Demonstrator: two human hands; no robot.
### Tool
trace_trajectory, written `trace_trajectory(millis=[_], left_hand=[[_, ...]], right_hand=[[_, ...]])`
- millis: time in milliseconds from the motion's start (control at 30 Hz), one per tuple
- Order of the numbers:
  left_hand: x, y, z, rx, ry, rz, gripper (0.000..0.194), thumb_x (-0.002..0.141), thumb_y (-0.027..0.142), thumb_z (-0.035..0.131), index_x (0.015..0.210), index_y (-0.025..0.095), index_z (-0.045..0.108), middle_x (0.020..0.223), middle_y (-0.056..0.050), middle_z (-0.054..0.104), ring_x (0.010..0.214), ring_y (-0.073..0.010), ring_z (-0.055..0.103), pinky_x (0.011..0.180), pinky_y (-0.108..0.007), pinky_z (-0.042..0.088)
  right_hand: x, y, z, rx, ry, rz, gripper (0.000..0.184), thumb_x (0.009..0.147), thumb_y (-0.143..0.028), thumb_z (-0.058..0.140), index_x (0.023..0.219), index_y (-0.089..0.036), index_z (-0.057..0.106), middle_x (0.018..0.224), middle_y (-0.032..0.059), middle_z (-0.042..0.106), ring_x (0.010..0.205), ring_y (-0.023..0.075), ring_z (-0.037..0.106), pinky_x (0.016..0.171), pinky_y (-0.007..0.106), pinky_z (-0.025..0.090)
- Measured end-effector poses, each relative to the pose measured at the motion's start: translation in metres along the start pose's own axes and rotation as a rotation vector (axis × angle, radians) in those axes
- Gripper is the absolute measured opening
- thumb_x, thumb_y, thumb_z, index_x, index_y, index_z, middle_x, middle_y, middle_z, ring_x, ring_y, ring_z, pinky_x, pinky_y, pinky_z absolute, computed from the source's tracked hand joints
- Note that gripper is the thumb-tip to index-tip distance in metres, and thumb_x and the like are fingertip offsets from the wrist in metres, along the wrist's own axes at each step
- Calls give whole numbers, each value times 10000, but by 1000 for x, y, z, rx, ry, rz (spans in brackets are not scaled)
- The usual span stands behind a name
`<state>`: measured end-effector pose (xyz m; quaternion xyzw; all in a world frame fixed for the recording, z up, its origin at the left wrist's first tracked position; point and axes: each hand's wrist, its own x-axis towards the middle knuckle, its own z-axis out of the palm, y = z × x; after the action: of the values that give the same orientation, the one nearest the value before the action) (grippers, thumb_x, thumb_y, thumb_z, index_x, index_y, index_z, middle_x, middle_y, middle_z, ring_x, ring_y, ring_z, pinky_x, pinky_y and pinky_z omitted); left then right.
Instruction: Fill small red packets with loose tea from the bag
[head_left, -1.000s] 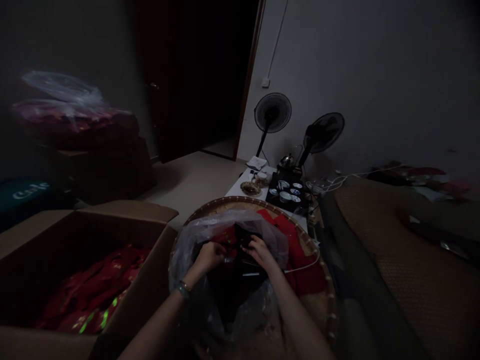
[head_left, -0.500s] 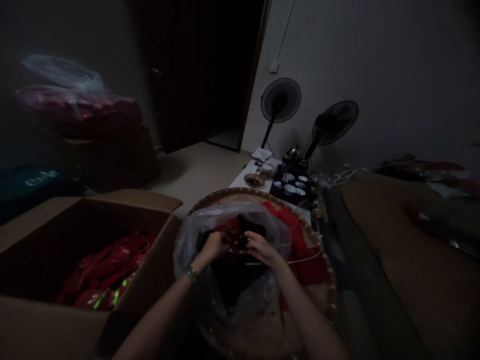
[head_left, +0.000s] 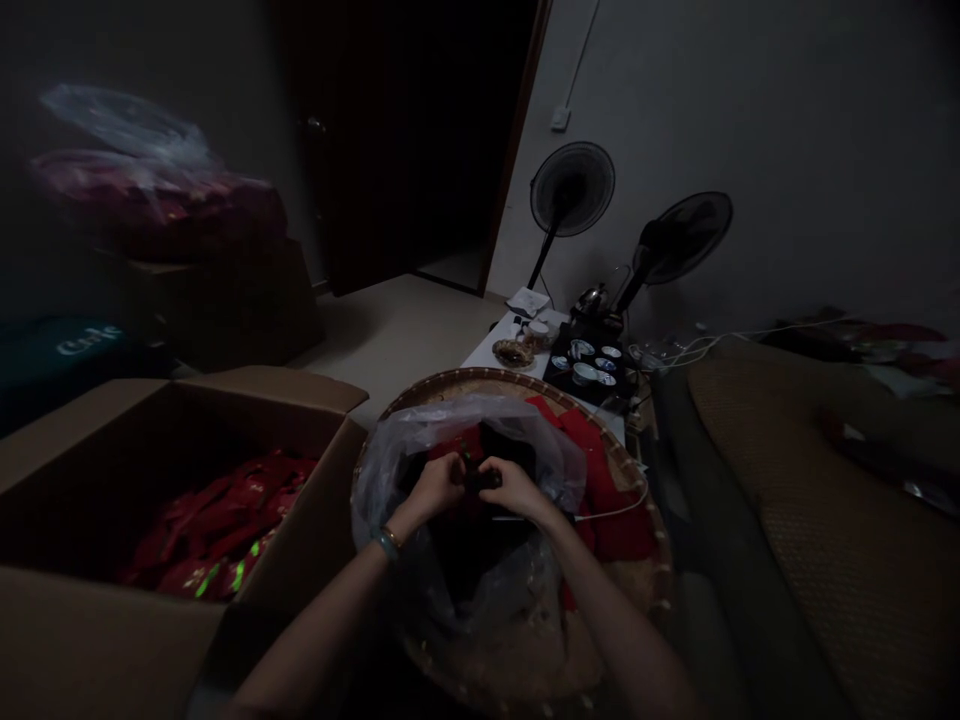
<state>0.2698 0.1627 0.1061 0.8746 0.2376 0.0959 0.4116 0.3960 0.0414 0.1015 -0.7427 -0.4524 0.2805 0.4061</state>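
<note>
My left hand (head_left: 441,484), with bangles at the wrist, and my right hand (head_left: 516,488) are close together over an open clear plastic bag (head_left: 379,470). Both have curled fingers pinching a small dark item (head_left: 478,479), too dim for its kind to be told. Behind the fingers, a red piece (head_left: 463,441) shows among dark contents in the bag. The bag rests in a round woven bamboo tray (head_left: 480,376). Flat red pieces (head_left: 600,480) lie on the tray's right side. A white cable (head_left: 611,514) runs from the tray's rim toward a thin pale edge under my right hand.
An open cardboard box (head_left: 300,545) holding red packets (head_left: 225,520) stands to the left. Beyond the tray is a low table with small cups (head_left: 585,374), a kettle (head_left: 591,300) and two fans (head_left: 573,190). A woven mat (head_left: 810,520) lies to the right.
My fingers have curled in tighter around the dark item, and my hands have drawn slightly closer together. The view has shifted a little.
</note>
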Motion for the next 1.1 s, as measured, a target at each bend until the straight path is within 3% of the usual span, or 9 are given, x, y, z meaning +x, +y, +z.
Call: trace_trajectory(millis=[133,500,700,967,1100], left_hand=[[-2,3,1,-37,-20,21,291,568,-2,485,794,129,615,659,21,582,595,-87,491,534,-169,324],[-1,0,1,29,-43,-2,279,628,66,491,808,133,693,706,-21,668,632,-123,574,579,-190,374],[-1,0,3,32,21,5,285,605,30,513,822,137,664,745,-23,669,652,-122,577,597,-194,381],[-5,-2,5,-35,42,12,275,605,9,511,838,126,600,734,-15,632,655,-115,559,592,-195,373],[-6,-2,6,-49,26,-1,315,589,-4,525,866,134,580,728,-2,615,652,-113,546,599,-196,376]], right_hand=[[0,-9,-1,-182,23,-56,250,575,-102,582,809,-177,629,706,-35,599,669,126,527,640,227,384],[-1,-7,2,-193,22,-58,323,585,-89,584,890,-192,605,813,-14,639,750,149,580,680,247,430],[-3,-6,6,-253,50,-112,283,614,-92,596,883,-179,603,857,10,642,794,149,590,698,245,442],[-2,-18,3,-423,-128,-154,246,695,-93,582,904,-202,650,933,30,677,892,177,616,791,259,432],[2,-18,9,-486,-48,-102,282,696,-89,596,964,-175,599,939,55,650,890,177,602,772,263,429]])
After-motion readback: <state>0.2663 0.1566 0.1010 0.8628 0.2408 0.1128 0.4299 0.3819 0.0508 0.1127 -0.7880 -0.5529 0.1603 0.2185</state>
